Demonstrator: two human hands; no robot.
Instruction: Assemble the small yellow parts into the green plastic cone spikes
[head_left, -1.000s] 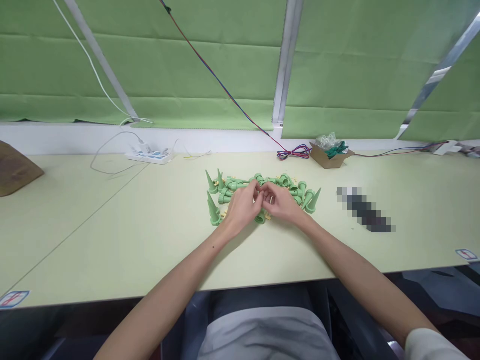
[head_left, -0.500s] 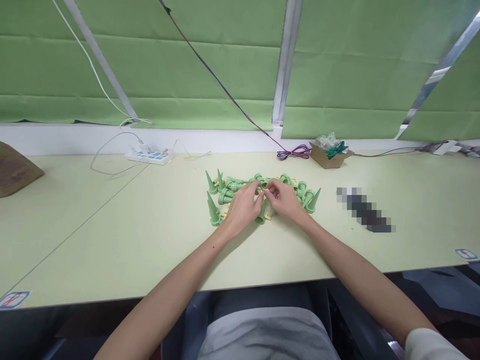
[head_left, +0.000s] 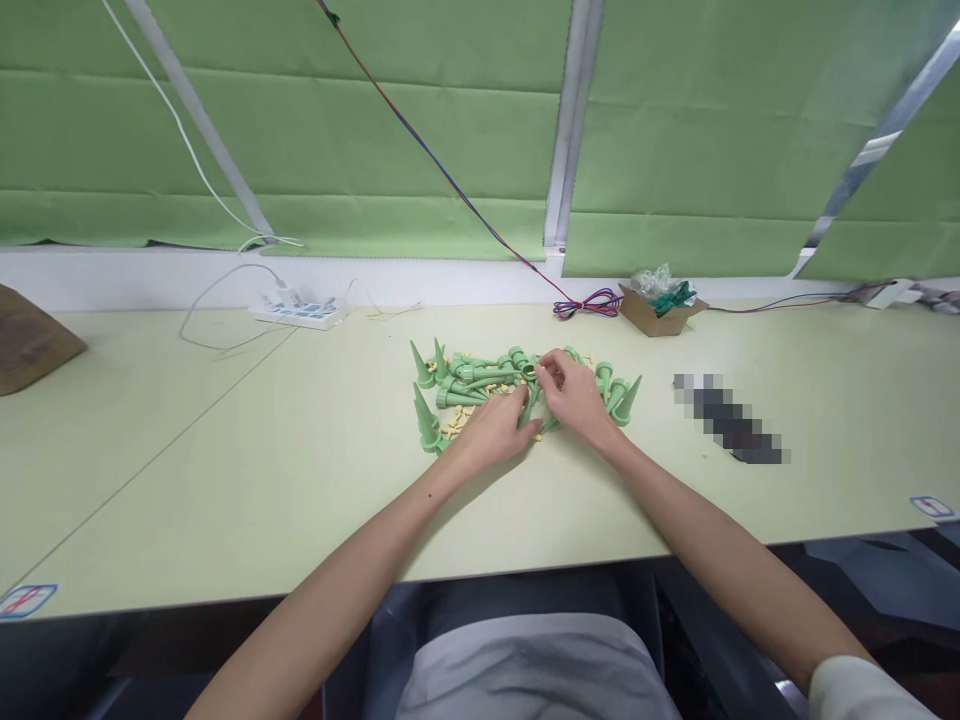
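Green plastic watering spikes [head_left: 456,398] lie heaped on the table, several standing with their points up. Small yellow plastic pieces [head_left: 455,424] are scattered among them. My left hand [head_left: 495,424] is low at the front of the heap, its fingers closed round a green spike [head_left: 529,404] whose lower part they hide. Just right of it and a little higher, my right hand [head_left: 571,396] is closed in a pinch near the upper end of that spike. What its fingertips hold, if anything, is too small to make out.
Behind the heap stand a small cardboard box [head_left: 655,318] with plastic and green material and a coiled red-and-blue cable [head_left: 588,304]. A white power strip [head_left: 298,314] lies back left, a brown object [head_left: 34,340] at far left. A pixelated dark object [head_left: 731,420] lies to the right.
My left hand has moved down and closed on the spike that stood between the hands. My right fingertips have risen slightly and parted from the left ones. More yellow pieces show.
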